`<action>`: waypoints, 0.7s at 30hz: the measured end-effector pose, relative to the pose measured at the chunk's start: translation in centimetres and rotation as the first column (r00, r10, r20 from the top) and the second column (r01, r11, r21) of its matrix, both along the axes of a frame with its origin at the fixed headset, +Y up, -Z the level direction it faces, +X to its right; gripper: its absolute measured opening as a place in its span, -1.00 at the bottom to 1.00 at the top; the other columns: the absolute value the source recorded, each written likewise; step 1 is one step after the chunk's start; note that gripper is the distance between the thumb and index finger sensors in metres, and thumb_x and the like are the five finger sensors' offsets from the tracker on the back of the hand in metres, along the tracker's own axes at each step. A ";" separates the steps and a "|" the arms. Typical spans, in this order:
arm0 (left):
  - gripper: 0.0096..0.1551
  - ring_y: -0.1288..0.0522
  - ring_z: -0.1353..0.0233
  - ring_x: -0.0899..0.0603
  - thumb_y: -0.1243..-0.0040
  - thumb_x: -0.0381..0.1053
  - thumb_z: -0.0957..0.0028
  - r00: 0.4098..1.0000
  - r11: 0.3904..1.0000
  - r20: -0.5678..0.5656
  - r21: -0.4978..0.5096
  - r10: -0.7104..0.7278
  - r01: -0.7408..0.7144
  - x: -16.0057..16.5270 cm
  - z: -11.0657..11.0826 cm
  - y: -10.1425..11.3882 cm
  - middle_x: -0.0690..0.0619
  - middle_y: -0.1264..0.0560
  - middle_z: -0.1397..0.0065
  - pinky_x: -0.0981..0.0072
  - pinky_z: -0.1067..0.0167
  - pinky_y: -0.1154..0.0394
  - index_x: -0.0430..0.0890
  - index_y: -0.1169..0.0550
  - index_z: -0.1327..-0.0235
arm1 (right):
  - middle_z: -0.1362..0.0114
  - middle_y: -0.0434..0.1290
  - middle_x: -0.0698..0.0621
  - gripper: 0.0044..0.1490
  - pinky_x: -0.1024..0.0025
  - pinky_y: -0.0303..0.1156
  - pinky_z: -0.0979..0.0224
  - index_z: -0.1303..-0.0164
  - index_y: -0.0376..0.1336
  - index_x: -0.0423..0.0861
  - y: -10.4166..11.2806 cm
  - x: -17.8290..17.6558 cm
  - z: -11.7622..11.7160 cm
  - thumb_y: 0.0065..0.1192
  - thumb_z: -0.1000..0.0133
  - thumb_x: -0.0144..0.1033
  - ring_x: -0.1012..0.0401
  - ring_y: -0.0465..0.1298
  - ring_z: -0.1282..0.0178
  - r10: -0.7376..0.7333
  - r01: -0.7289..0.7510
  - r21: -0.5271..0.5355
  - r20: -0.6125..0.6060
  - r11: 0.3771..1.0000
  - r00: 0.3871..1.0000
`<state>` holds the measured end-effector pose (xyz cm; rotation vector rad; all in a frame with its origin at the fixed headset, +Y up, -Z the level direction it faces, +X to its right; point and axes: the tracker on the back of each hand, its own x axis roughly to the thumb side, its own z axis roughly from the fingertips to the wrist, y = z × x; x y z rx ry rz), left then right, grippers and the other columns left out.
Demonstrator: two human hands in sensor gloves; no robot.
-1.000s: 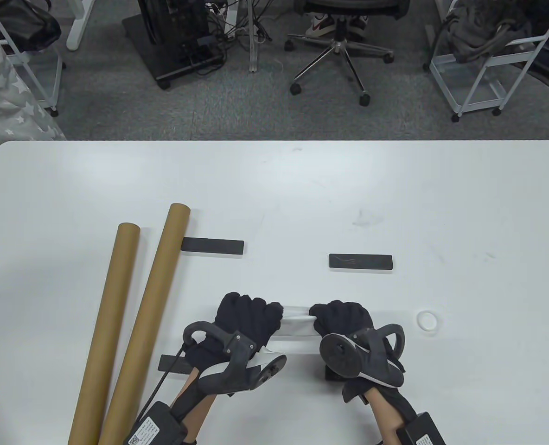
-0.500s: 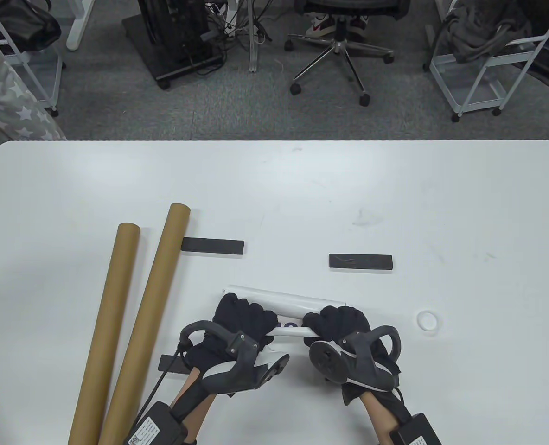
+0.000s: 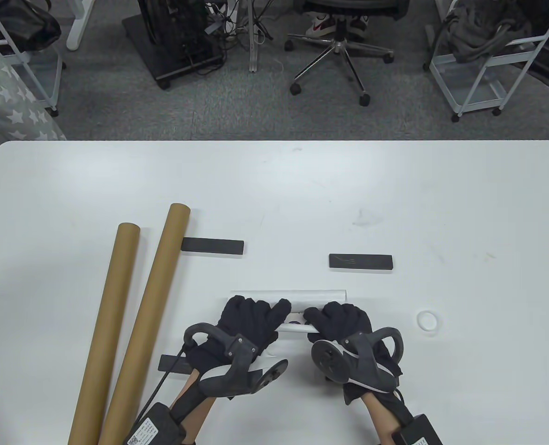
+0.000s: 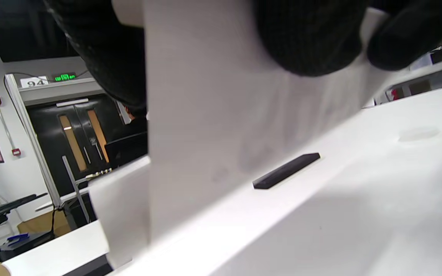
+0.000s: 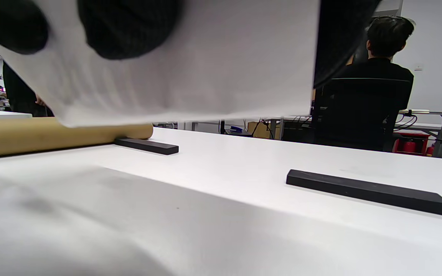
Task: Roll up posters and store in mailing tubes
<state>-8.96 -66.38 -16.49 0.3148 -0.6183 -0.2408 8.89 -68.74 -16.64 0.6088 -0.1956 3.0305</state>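
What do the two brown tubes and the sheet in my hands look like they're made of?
Tubes: apparently cardboard, matte kraft-brown, rigid and straight. Poster: likely coated paper, white, bending under the fingers, with a slight sheen along the curl.

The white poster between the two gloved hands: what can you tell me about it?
The poster is a white paper sheet, partly rolled, lying crosswise on the white table near the front edge. A loose flap stands out beyond the fingers, and a tight rolled part shows between the hands. The left hand and right hand grip it from above, side by side. A bit of dark print shows between them. Both wrist views show its plain white surface under the fingers.
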 end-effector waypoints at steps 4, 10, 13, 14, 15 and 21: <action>-0.51 -0.71 -0.12 0.05 -0.12 0.20 -0.03 0.998 0.997 -0.024 -0.043 0.061 -0.062 -0.5 -0.3 0.1 0.28 -0.67 -0.15 0.05 -0.43 -0.59 0.21 -0.57 -0.23 | -0.17 0.51 0.06 -0.35 -0.14 0.46 -0.43 -0.35 0.29 0.03 0.1 0.2 0.0 0.20 -0.01 -0.11 0.08 0.57 -0.03 -0.029 0.030 0.062 -0.010 0.998 1.000; -0.53 -0.66 -0.20 0.00 -0.12 0.19 -0.03 0.997 1.000 -0.071 -0.002 -0.011 0.011 -0.2 -0.4 -0.2 0.21 -0.62 -0.25 -0.04 -0.46 -0.54 0.22 -0.64 -0.18 | -0.32 0.50 -0.05 -0.44 -0.23 0.41 -0.45 -0.32 0.32 0.01 -0.5 -0.1 -0.3 0.09 -0.10 -0.19 -0.02 0.57 -0.17 -0.037 0.037 -0.021 -0.003 0.999 0.999; -0.52 -0.68 -0.17 0.01 -0.12 0.17 -0.03 0.996 0.999 -0.076 0.006 -0.037 0.037 0.1 -0.4 -0.2 0.21 -0.63 -0.23 -0.03 -0.45 -0.56 0.21 -0.65 -0.19 | -0.29 0.48 -0.04 -0.44 -0.23 0.40 -0.45 -0.32 0.32 0.00 -0.4 -0.1 -0.4 0.13 -0.10 -0.19 -0.01 0.56 -0.15 -0.018 0.019 -0.047 0.013 0.999 1.000; -0.52 -0.69 -0.15 0.02 -0.12 0.16 -0.03 0.996 0.999 -0.075 0.007 -0.038 0.039 0.1 -0.4 -0.2 0.22 -0.64 -0.21 -0.02 -0.44 -0.57 0.21 -0.65 -0.20 | -0.27 0.48 -0.02 -0.44 -0.22 0.41 -0.45 -0.32 0.32 0.00 -0.4 -0.1 -0.4 0.16 -0.09 -0.21 0.01 0.56 -0.14 -0.005 0.006 -0.051 0.024 0.999 1.000; -0.51 -0.70 -0.13 0.04 -0.11 0.16 -0.03 0.997 0.999 -0.073 0.006 -0.040 0.041 0.1 -0.4 -0.2 0.23 -0.65 -0.20 0.00 -0.43 -0.58 0.21 -0.64 -0.21 | -0.25 0.49 -0.01 -0.44 -0.20 0.42 -0.44 -0.32 0.32 0.01 -0.4 -0.1 -0.5 0.18 -0.08 -0.20 0.02 0.57 -0.13 0.001 0.000 -0.047 0.029 0.999 1.000; -0.49 -0.71 -0.04 0.07 -0.03 0.12 -0.07 0.997 1.000 -0.071 0.002 -0.027 0.027 -0.2 -0.6 -0.2 0.27 -0.67 -0.14 0.04 -0.43 -0.58 0.21 -0.58 -0.29 | -0.16 0.63 0.09 -0.35 -0.01 0.56 -0.36 -0.28 0.35 -0.02 -0.1 0.2 -0.4 0.30 0.04 -0.13 0.13 0.71 -0.03 -0.001 0.001 0.010 0.044 1.000 0.999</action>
